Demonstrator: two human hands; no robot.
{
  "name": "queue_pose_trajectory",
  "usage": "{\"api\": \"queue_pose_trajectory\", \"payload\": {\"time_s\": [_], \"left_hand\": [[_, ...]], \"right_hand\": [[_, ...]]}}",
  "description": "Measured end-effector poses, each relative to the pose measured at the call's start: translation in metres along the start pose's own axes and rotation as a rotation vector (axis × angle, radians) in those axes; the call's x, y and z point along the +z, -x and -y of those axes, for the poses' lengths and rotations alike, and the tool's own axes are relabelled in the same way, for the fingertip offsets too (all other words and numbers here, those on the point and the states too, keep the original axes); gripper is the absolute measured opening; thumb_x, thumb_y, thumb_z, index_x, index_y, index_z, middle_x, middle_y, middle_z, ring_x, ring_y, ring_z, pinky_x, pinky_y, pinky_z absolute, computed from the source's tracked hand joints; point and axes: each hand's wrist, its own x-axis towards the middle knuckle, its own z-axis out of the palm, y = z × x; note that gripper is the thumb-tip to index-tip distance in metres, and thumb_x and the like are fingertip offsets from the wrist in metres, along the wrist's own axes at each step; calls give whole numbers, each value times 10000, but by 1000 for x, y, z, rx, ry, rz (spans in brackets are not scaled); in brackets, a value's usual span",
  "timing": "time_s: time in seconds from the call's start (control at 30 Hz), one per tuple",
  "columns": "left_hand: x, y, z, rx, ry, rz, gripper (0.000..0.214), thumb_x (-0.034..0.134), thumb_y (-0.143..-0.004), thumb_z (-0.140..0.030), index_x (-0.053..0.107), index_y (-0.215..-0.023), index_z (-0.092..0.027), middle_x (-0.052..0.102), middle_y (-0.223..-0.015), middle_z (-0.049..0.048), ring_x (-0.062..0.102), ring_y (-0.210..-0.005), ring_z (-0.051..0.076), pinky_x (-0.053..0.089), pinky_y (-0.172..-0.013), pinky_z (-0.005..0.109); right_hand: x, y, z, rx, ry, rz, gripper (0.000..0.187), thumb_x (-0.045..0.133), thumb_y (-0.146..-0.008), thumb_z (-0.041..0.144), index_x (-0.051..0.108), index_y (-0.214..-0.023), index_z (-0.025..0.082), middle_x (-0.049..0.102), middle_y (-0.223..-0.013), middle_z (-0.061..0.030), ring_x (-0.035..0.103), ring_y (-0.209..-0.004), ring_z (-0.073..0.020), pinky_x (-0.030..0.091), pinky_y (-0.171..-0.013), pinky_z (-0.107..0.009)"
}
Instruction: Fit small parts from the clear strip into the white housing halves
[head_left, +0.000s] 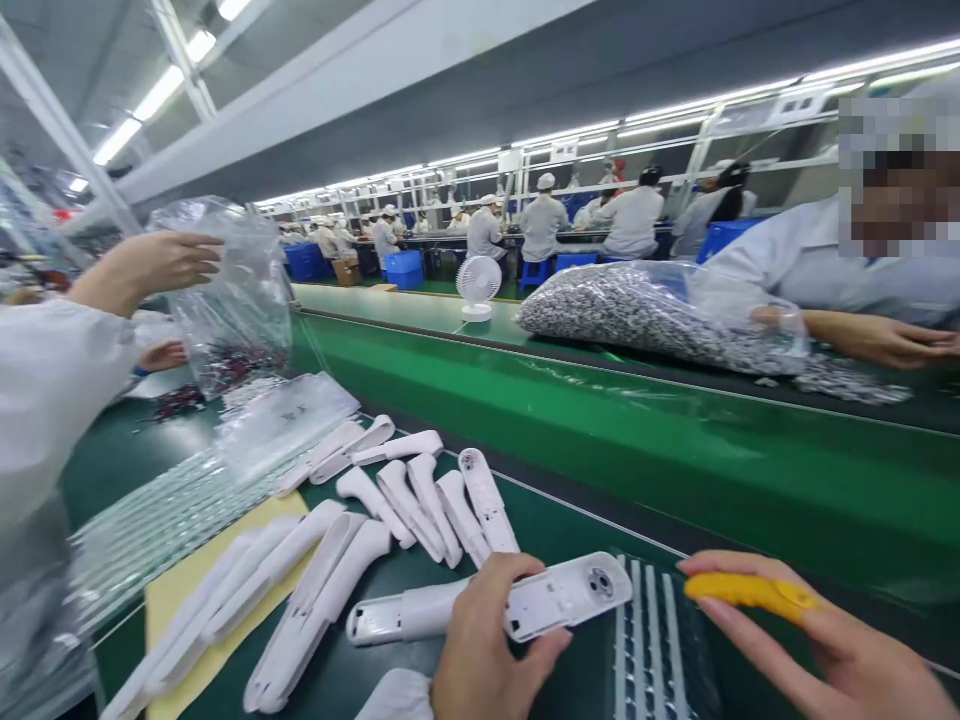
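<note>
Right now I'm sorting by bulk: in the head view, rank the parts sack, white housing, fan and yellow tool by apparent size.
1. Parts sack
2. White housing, though nearness to the camera inflates it
3-4. Yellow tool and fan: look alike; the fan stands far off, so unranked

Right hand (810,650) cut off by the lower picture edge; left hand (487,650) hides the white housing's (517,605) middle; distant workers too small to tell.

Housing (525,605) in left hand (480,650) was white, with a grey round port at its end. Tool (750,592) in right hand (817,650) was yellow-orange. Loose shells (420,495) on the bench were all white. Conveyor belt (675,440) was bright green, bench mat (562,525) dark green. Sheet (187,580) was pale yellow. Bag of small parts (637,310) looked speckled grey-silver. Desk fan (478,285) was white, crates (405,268) blue.
</note>
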Motion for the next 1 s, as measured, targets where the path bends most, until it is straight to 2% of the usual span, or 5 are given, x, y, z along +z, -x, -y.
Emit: {"api": "queue_pose_trajectory", "payload": {"time_s": [0.17, 0.43, 0.57, 0.77, 1.0], "left_hand": [[-4, 1, 22, 73, 12, -30, 200, 584, -680, -208, 563, -875, -247, 643, -938, 9, 613, -876, 175, 514, -731, 252], [-4, 7, 16, 83, 3, -74, 251, 583, -694, -229, 567, -942, -264, 657, -934, -2, 621, -847, 163, 519, -679, 208], [-6, 7, 18, 100, -36, -53, 251, 580, -706, -228, 547, -951, -271, 655, -929, -16, 627, -826, 148, 522, -658, 191], [-12, 4, 25, 102, -127, 50, 269, 568, -737, -259, 512, -1000, -278, 653, -979, -24, 629, -870, 130, 526, -663, 154], [-11, 6, 24, 82, -153, 44, 251, 554, -749, -291, 504, -994, -291, 653, -973, -33, 629, -870, 125, 524, -666, 148]], "right_hand": [[8, -6, 27, -17, 20, 156, 158, 554, -759, 369, 650, -723, 249, 649, -876, -40, 625, -823, -182, 535, -719, -291], [37, -14, 33, 81, 93, 396, 107, 553, -742, 182, 632, -677, 213, 625, -954, -57, 571, -925, -223, 480, -818, -425], [43, -14, 30, 115, 90, 469, 154, 525, -780, 184, 643, -689, 221, 626, -996, -43, 558, -973, -208, 484, -835, -393], [30, -10, 26, -123, 184, 515, 230, 398, -879, 309, 620, -910, 255, 517, -1212, -33, 418, -1151, -227, 408, -925, -437], [29, -4, 14, -355, 389, 582, 312, 464, -817, 483, 559, -1044, 292, 407, -1326, -45, 310, -1218, -304, 298, -932, -578]]}}
